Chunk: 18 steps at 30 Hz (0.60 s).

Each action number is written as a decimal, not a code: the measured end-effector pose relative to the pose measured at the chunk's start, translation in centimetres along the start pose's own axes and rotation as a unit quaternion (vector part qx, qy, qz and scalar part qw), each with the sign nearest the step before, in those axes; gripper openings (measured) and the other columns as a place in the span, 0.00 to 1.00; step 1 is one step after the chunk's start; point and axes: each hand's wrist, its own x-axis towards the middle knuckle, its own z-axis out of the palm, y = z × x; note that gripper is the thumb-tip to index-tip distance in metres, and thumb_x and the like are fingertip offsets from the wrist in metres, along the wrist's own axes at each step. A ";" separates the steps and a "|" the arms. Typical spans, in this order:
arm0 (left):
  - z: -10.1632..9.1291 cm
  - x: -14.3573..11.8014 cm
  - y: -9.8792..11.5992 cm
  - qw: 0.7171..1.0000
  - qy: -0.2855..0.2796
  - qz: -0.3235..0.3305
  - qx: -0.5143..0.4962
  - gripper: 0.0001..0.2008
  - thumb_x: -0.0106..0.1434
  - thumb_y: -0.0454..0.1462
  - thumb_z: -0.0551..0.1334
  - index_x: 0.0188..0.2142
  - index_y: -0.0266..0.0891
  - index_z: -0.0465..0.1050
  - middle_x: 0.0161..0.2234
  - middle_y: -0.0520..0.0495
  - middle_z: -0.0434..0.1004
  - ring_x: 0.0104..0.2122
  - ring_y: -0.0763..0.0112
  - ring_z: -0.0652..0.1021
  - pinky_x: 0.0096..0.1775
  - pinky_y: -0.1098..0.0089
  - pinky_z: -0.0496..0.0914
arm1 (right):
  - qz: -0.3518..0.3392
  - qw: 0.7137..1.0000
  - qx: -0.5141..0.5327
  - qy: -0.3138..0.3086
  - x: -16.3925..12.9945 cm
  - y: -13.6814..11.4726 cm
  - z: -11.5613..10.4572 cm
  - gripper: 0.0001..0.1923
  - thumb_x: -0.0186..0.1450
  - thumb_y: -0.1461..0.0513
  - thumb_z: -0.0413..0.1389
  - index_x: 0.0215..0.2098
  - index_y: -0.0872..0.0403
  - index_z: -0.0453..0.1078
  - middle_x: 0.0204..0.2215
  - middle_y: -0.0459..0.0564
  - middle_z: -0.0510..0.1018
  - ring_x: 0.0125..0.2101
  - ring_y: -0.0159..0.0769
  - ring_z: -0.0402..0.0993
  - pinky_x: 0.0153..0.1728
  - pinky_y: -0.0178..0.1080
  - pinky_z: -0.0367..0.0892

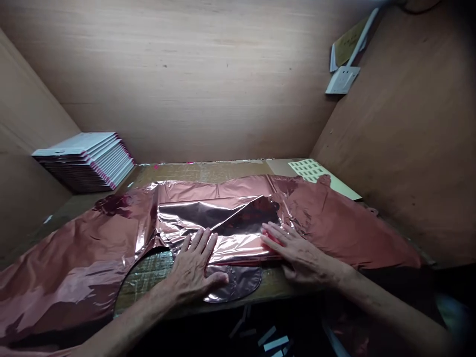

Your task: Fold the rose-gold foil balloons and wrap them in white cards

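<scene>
Foil balloon, rose-pink and uninflated, is spread across the worktop and is pressed flat under both hands. The left hand is laid palm down on its near edge, fingers spread, with nothing gripped. The right hand is laid flat just beside it, its grip likewise released. Beyond the right hand a sticker sheet is seen; far beyond the left hand, a stack of packets is leaned against the wall.
</scene>
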 end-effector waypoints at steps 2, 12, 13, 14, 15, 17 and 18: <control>-2.1 0.6 -0.6 0.999 -0.040 0.033 -0.006 0.50 0.57 0.65 0.54 0.68 0.35 0.50 0.68 0.32 0.50 0.66 0.41 0.55 0.63 0.43 0.49 | -0.070 0.994 0.036 -0.072 1.5 1.3 -1.4 0.35 0.54 0.68 0.51 0.61 0.55 0.63 0.60 0.59 0.65 0.61 0.50 0.58 0.59 0.53 0.56; -9.6 12.3 -11.6 0.927 -0.244 -0.114 -0.262 0.28 0.56 0.61 0.57 0.35 0.38 0.73 0.31 0.47 0.75 0.30 0.65 0.73 0.30 0.70 0.66 | 0.256 0.927 0.274 -0.031 12.8 11.8 -1.2 0.22 0.63 0.48 0.46 0.29 0.57 0.69 0.23 0.48 0.71 0.24 0.34 0.67 0.25 0.34 0.61; -9.1 12.7 -12.3 0.927 -0.225 -0.146 -0.263 0.29 0.55 0.62 0.56 0.34 0.38 0.72 0.29 0.47 0.74 0.27 0.66 0.72 0.28 0.71 0.63 | 0.284 0.926 0.249 0.001 13.1 11.8 -0.2 0.23 0.65 0.48 0.44 0.31 0.58 0.69 0.24 0.49 0.72 0.25 0.35 0.68 0.26 0.34 0.61; -8.5 13.0 -12.7 0.928 -0.213 -0.167 -0.257 0.29 0.56 0.63 0.55 0.32 0.38 0.72 0.26 0.48 0.72 0.25 0.67 0.71 0.26 0.71 0.61 | 0.308 0.925 0.220 0.029 13.3 11.7 0.6 0.22 0.66 0.50 0.44 0.33 0.58 0.70 0.26 0.51 0.74 0.27 0.36 0.70 0.28 0.34 0.62; -7.9 13.0 -12.9 0.931 -0.206 -0.178 -0.243 0.30 0.56 0.63 0.54 0.30 0.38 0.71 0.24 0.48 0.71 0.24 0.67 0.70 0.25 0.71 0.59 | 0.328 0.924 0.190 0.048 13.5 11.5 1.2 0.21 0.67 0.52 0.44 0.34 0.59 0.71 0.29 0.52 0.75 0.30 0.38 0.72 0.30 0.35 0.63; -6.9 13.0 -12.6 0.944 -0.189 -0.184 -0.198 0.30 0.58 0.62 0.51 0.27 0.38 0.70 0.22 0.47 0.70 0.24 0.65 0.71 0.26 0.70 0.58 | 0.356 0.923 0.130 0.064 13.7 11.2 1.8 0.19 0.68 0.55 0.45 0.37 0.58 0.73 0.33 0.55 0.77 0.36 0.41 0.74 0.35 0.36 0.64; -6.6 12.9 -12.2 0.952 -0.173 -0.183 -0.172 0.30 0.60 0.61 0.50 0.27 0.37 0.71 0.23 0.46 0.72 0.25 0.64 0.73 0.27 0.69 0.59 | 0.365 0.923 0.102 0.063 13.9 11.0 1.8 0.19 0.68 0.55 0.46 0.38 0.58 0.74 0.35 0.56 0.78 0.38 0.43 0.74 0.37 0.36 0.64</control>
